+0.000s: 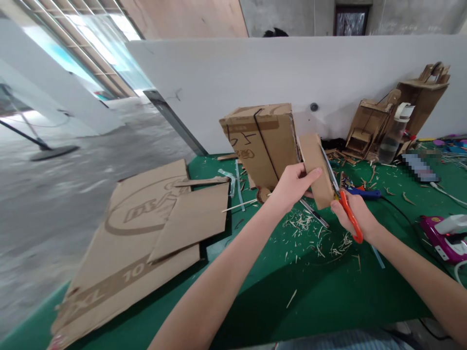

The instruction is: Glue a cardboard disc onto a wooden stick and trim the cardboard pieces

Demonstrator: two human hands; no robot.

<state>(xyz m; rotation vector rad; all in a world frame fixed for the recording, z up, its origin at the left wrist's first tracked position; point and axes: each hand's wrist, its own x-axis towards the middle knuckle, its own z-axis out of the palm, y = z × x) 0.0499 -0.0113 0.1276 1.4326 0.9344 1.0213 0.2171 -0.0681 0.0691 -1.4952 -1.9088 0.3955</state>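
Note:
My left hand (294, 187) pinches a small cardboard piece (316, 167) and holds it upright above the green table (314, 291). My right hand (355, 216) grips orange-handled scissors (348, 214). Their blades run up along the right edge of the cardboard piece. Thin cardboard slivers (310, 233) lie scattered on the table beneath both hands.
A cardboard box (260, 141) stands just behind my hands. Large flat cardboard sheets (146, 233) cover the table's left side. Cardboard models (372, 124) and a clear bottle (394, 133) stand at the back right against a white partition. A pink and white tool (447, 236) lies at right.

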